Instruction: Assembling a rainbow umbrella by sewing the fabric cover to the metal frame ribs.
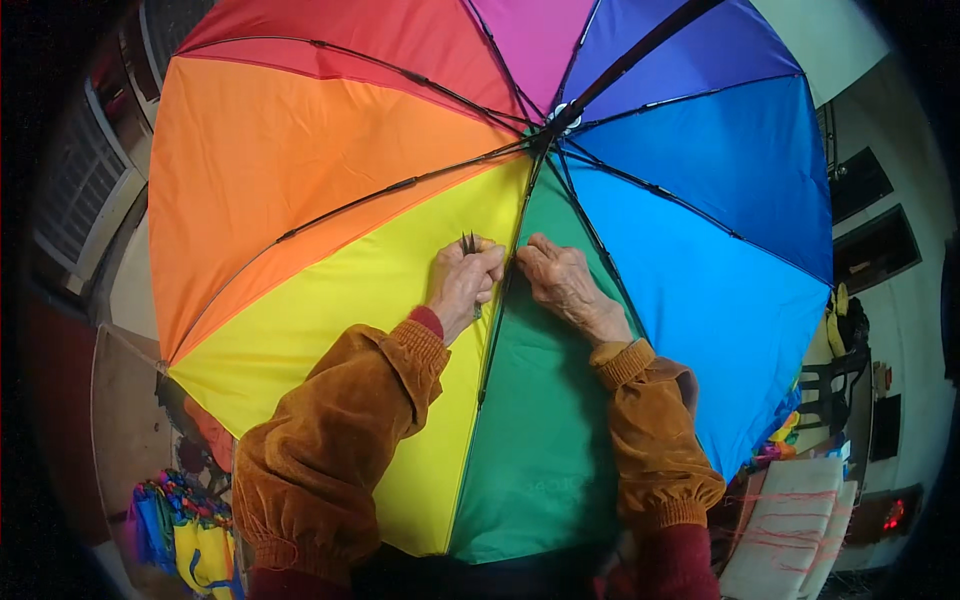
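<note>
A rainbow-coloured umbrella (330, 140) is spread wide in front of me, its inner side with the black ribs (600, 240) facing up. Its dark shaft (640, 60) slants off to the upper right. My left hand (462, 285) lies over the yellow panel (330, 290), closed around small dark snips (468, 243) whose two pointed tips stick out above the fist. Just across the rib between the yellow and green panels, my right hand (565, 285) is pinched over the green panel (545, 400). Whatever its fingertips hold at the rib is too small to make out.
Folded colourful fabric (200, 540) is piled at the lower left. At the lower right stands a pale padded seat (785, 525) with red threads draped over it. A dark chair (835, 390) is farther back on the right. A brown panel (125, 430) stands at the left.
</note>
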The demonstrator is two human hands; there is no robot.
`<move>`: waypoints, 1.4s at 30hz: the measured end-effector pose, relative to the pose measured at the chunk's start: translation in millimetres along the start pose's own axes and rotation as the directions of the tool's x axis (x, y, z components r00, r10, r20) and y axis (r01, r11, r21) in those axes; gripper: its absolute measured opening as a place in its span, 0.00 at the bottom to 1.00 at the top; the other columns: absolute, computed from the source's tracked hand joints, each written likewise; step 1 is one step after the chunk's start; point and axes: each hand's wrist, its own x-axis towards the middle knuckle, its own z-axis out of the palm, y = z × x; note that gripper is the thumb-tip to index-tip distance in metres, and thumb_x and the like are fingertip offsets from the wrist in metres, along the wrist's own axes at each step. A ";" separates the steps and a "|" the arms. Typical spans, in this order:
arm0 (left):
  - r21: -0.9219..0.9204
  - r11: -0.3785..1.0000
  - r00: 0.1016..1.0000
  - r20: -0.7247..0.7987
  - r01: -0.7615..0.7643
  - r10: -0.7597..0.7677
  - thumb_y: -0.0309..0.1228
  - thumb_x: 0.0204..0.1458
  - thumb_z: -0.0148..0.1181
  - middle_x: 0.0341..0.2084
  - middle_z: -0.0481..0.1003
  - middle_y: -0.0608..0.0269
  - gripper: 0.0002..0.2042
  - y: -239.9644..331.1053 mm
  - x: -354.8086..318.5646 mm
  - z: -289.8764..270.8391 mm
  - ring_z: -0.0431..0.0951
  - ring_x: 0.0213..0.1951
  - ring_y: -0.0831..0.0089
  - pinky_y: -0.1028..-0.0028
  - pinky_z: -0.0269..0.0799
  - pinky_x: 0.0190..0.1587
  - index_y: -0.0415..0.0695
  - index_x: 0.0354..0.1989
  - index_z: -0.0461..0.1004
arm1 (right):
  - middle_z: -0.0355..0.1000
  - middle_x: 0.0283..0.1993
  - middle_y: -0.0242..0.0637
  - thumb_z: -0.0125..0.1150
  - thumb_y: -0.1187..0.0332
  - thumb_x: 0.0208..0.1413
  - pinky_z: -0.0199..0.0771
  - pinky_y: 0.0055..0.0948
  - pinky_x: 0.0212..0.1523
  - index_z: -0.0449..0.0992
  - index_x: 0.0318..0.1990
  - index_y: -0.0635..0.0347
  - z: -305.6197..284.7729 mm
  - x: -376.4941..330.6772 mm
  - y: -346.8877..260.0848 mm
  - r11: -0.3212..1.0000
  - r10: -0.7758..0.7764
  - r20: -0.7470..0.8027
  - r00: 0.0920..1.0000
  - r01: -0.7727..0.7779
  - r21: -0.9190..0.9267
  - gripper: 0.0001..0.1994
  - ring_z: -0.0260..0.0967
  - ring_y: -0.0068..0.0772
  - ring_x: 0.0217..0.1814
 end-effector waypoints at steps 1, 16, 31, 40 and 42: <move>0.000 1.000 1.000 0.000 0.004 -0.004 0.26 0.50 0.55 0.13 0.66 0.69 0.07 -0.6 -0.4 0.5 0.54 0.10 0.88 0.85 0.45 0.10 0.46 0.21 0.66 | 0.63 0.25 0.47 0.54 0.80 0.44 0.62 0.43 0.22 0.64 0.27 0.63 0.6 0.4 0.2 1.000 0.004 0.002 1.000 -0.004 0.002 0.05 0.63 0.52 0.25; 0.065 0.998 1.000 0.007 -0.004 0.003 0.29 0.48 0.60 0.14 0.63 0.73 0.09 0.2 -10.7 6.7 0.55 0.12 0.89 0.85 0.50 0.14 0.46 0.23 0.64 | 0.68 0.22 0.37 0.56 0.74 0.50 0.66 0.25 0.23 0.71 0.28 0.66 -54.1 -13.4 -12.0 0.172 0.799 0.008 0.602 -0.242 0.955 0.04 0.63 0.29 0.19; 0.319 0.939 0.991 0.051 -0.132 0.122 0.24 0.44 0.58 0.16 0.65 0.73 0.05 -0.3 -10.8 0.2 0.59 0.15 0.88 0.86 0.54 0.15 0.43 0.23 0.67 | 0.62 0.13 0.48 0.49 0.79 0.39 0.61 0.39 0.18 0.68 0.19 0.68 -8.8 -12.6 -11.0 0.870 0.455 -0.212 0.865 -0.381 0.312 0.03 0.60 0.42 0.13; 0.077 0.997 1.000 -0.008 0.022 -0.021 0.25 0.49 0.52 0.18 0.70 0.66 0.05 2.0 -5.0 -1.7 0.59 0.12 0.87 0.85 0.48 0.11 0.40 0.23 0.69 | 0.59 0.16 0.55 0.47 0.81 0.34 0.56 0.46 0.21 0.62 0.18 0.68 11.3 -12.1 -25.2 0.903 0.403 -0.018 0.915 -0.394 0.172 0.01 0.56 0.59 0.20; 0.064 0.998 1.000 0.011 0.024 -0.025 0.26 0.49 0.52 0.18 0.70 0.66 0.05 1.5 -3.3 -1.9 0.59 0.13 0.87 0.85 0.48 0.11 0.40 0.23 0.69 | 0.59 0.16 0.54 0.47 0.81 0.34 0.55 0.46 0.21 0.63 0.18 0.68 10.7 -12.8 -23.1 0.907 0.393 -0.043 0.919 -0.380 0.181 0.01 0.57 0.59 0.19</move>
